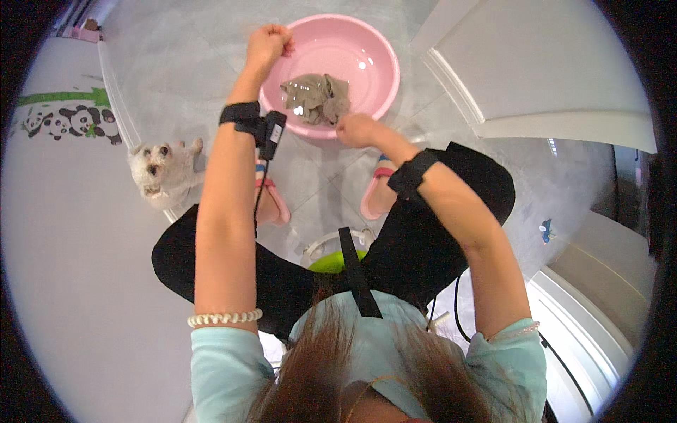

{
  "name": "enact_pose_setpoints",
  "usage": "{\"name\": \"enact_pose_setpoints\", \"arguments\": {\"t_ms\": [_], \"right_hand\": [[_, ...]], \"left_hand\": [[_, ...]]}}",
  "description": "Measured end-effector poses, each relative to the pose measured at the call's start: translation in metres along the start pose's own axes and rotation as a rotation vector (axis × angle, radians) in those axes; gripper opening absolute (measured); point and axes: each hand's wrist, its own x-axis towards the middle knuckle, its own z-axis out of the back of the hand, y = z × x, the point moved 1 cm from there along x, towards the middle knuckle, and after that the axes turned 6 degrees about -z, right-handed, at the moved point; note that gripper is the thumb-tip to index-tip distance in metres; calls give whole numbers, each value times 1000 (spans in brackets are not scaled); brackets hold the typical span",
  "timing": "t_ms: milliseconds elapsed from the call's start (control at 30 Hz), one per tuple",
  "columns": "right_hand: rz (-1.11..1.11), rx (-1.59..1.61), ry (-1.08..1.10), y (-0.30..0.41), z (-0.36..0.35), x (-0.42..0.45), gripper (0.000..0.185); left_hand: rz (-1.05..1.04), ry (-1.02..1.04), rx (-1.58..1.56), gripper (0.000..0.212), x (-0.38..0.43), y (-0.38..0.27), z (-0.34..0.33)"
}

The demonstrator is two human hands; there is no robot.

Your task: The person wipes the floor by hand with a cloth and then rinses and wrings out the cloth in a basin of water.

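A round pink plastic basin [370, 39] stands on the floor before me. In it lies a crumpled grey-brown cloth [312, 95], wet, with shiny highlights of water over it. My left hand [271, 46] is at the basin's left rim, its fingers curled in and nothing visible in them. At the near rim, close to the lower edge of the cloth, is my right hand [358, 130] with its fingers folded. Whether those fingers pinch the cloth or the rim is hidden.
A small white dog [164, 169] is at the left by the wall, facing up. Pink slippers [374, 195] are on my feet between my knees and the basin. A white door frame [460, 90] stands at the right. A small blue object [546, 231] lies on the floor.
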Motion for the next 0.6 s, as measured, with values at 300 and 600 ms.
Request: {"name": "enact_pose_setpoints", "arguments": {"t_ms": [300,600], "right_hand": [[-225,-35,-131,14,-80,47,38],[-243,-83,73,39,-78,23,44]], "left_hand": [[217,-130,-202,12,-13,43,-14],[251,-63,-209,15,-29,59,-1]]}}
